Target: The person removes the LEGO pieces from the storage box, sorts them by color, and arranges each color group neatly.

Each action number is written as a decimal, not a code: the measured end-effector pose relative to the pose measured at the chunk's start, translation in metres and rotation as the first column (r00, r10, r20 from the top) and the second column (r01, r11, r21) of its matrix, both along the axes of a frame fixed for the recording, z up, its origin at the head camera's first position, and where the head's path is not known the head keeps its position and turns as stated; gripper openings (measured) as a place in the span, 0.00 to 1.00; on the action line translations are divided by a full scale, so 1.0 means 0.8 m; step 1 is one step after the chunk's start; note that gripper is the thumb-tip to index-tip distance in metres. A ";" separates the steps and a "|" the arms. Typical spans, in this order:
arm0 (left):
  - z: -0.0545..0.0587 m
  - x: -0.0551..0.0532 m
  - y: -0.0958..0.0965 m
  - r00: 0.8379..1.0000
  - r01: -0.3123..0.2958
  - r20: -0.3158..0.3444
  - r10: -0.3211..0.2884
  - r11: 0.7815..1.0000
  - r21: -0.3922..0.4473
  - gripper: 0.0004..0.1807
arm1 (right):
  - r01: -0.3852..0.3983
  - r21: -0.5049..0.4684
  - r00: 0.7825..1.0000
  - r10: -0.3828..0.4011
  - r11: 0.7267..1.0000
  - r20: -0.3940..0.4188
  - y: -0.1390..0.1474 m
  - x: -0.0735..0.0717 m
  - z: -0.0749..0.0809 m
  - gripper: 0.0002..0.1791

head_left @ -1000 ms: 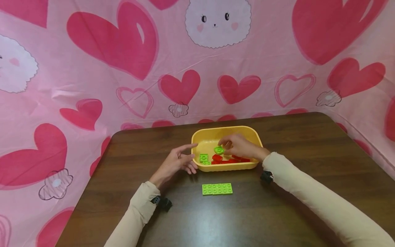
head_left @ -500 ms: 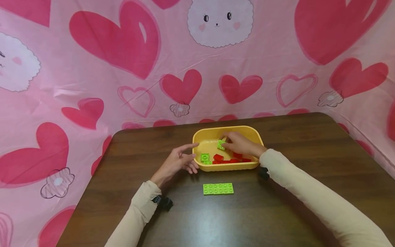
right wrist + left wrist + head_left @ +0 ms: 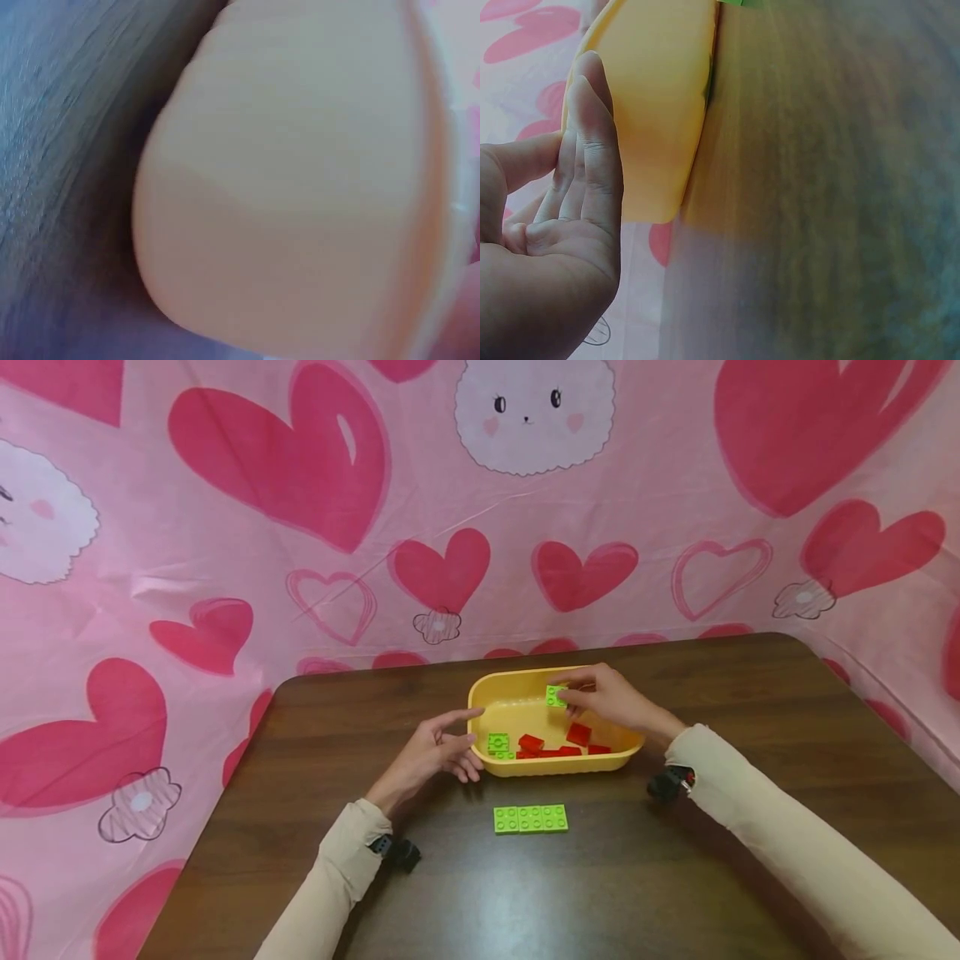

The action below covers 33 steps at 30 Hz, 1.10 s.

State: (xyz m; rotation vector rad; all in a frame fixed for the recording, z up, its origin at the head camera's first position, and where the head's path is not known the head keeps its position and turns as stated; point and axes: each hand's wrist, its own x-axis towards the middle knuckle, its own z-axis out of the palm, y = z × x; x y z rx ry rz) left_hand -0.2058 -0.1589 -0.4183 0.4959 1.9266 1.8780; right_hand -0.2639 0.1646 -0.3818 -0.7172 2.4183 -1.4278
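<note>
In the head view my right hand (image 3: 606, 700) pinches a small green toy building brick (image 3: 556, 696) between thumb and fingers, over the back of a yellow tray (image 3: 555, 767). My left hand (image 3: 427, 755) lies against the tray's left end, its index finger reaching over the rim. Its fingers run nearly straight along the yellow wall in the left wrist view. Inside the tray, green bricks (image 3: 498, 742) sit at the left, and several red bricks (image 3: 531, 743) lie along the front wall. The right wrist view shows mainly the tray's outer wall (image 3: 285, 187), with the brick out of sight.
A row of green bricks (image 3: 531, 819), studs up, lies on the dark wooden table (image 3: 660, 885) in front of the tray. A pink cloth with hearts (image 3: 435, 577) hangs behind the table. Both wrists carry a small black camera (image 3: 405, 855).
My right hand has lifted the green brick up from the tray's middle and moved it to the back right. A red brick at the right is now uncovered. My left hand stays put.
</note>
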 end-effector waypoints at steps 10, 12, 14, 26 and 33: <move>0.000 0.001 0.001 1.000 -0.005 0.011 0.005 1.000 -0.003 0.28 | 0.034 -0.063 0.999 -0.033 0.997 0.016 0.029 0.039 0.014 0.18; 0.000 0.001 0.000 1.000 -0.004 0.006 0.004 1.000 -0.004 0.28 | 0.068 -0.087 0.997 -0.064 0.994 0.048 0.034 0.048 0.016 0.16; 0.000 0.001 0.000 1.000 -0.006 0.004 0.006 1.000 -0.007 0.27 | 0.101 -0.098 0.993 -0.093 0.990 0.079 0.038 0.059 0.018 0.15; 0.001 0.001 -0.001 1.000 -0.008 0.009 0.008 1.000 -0.017 0.27 | 0.083 -0.068 0.990 -0.075 0.994 0.124 0.048 0.126 0.015 0.17; -0.001 0.001 -0.002 1.000 -0.004 -0.001 0.004 1.000 -0.017 0.27 | 0.077 0.013 0.989 -0.078 0.997 0.122 0.041 0.150 -0.001 0.16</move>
